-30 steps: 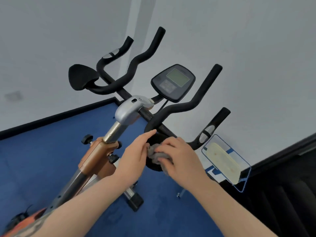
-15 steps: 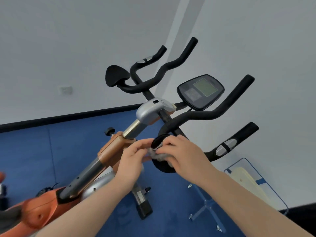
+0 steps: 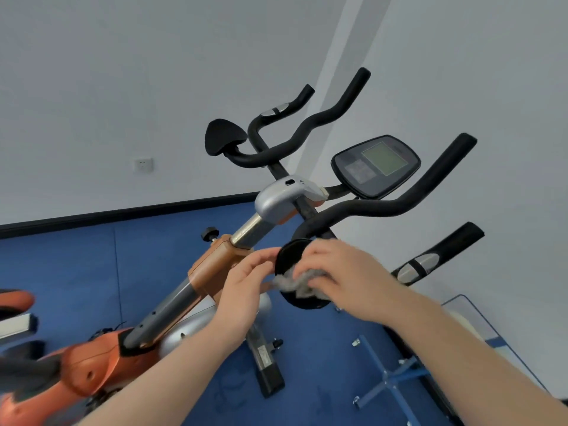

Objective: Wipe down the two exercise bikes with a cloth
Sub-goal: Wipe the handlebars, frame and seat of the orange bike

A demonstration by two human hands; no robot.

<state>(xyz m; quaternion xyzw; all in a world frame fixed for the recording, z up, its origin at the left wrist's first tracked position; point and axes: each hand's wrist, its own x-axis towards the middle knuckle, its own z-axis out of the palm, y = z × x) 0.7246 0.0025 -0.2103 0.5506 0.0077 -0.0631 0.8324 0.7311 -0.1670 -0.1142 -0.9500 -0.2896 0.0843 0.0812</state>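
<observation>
Pressing the grey cloth onto the elbow pad, right hand grips it (left hand pinches the pad's edge).

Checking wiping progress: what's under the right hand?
A grey cloth, bunched on the black elbow pad. The right hand covers most of the cloth and part of the pad.

Even, diffuse light fills the room; its source is out of view. The white wall reads flat grey, with only faint shadows. The console screen shows mild glare. Wide-angle distortion bends the baseboard. The orange frame at lower left smears, perhaps motion blur.
</observation>
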